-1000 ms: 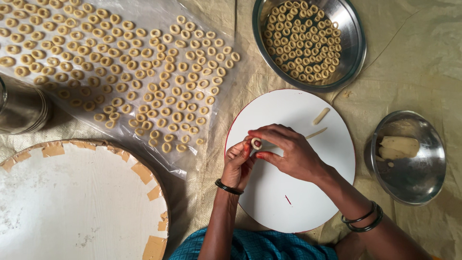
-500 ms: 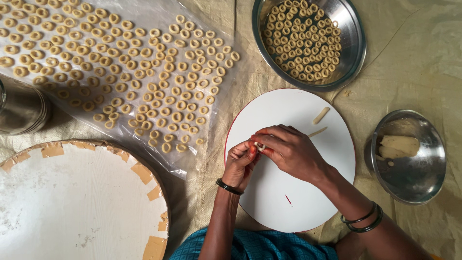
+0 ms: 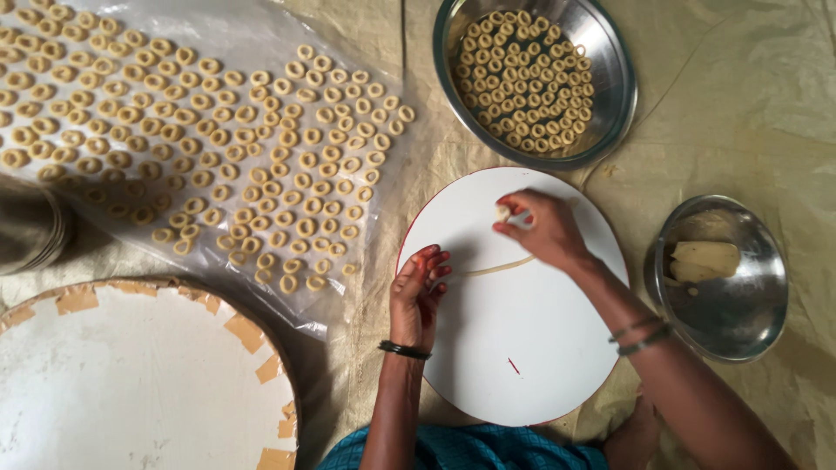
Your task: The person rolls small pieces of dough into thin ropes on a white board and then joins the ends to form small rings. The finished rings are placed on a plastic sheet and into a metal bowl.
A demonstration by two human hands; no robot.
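Two hands work over a round white board (image 3: pixel 522 348) on tan cloth (image 3: pixel 740 104): right hand (image 3: pixel 540 228) fingers pinch dough (image 3: pixel 502 211), left hand (image 3: pixel 418 292) open.

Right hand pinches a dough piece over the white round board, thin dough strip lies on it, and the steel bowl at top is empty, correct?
Not quite. In the head view the steel bowl at top holds many small dough rings. The rest holds: right hand pinches a dough piece over the white round board, thin dough strip on it.
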